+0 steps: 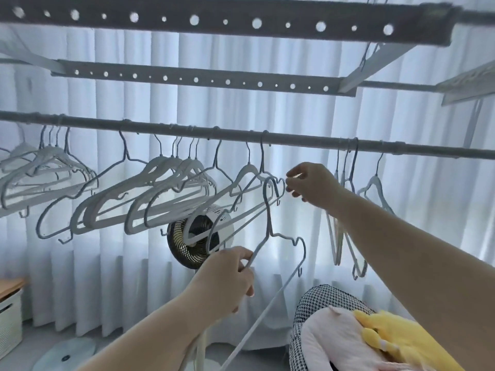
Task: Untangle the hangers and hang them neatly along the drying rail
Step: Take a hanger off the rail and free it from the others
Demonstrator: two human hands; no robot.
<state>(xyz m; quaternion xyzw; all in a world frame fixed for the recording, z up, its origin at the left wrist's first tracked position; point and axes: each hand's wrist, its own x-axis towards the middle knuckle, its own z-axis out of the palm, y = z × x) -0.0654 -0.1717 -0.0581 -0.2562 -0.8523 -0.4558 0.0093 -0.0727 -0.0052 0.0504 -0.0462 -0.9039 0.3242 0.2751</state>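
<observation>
A grey drying rail (294,138) runs across the view with several pale hangers (166,183) hooked along it, bunched at the left and middle. My left hand (227,277) grips the shoulder of a loose thin grey hanger (286,236) held below the rail, its hook curling up near the hung ones. My right hand (308,183) pinches the end of a hung hanger (267,180) just under the rail. More hangers (348,223) dangle steeply at the right, crossing one another.
Two perforated rack bars (203,79) sit above the rail. A round fan (198,236) stands behind the hangers before white curtains. A checked seat with pink and yellow soft toys (375,336) is at lower right. A white storage box (9,322) is at lower left.
</observation>
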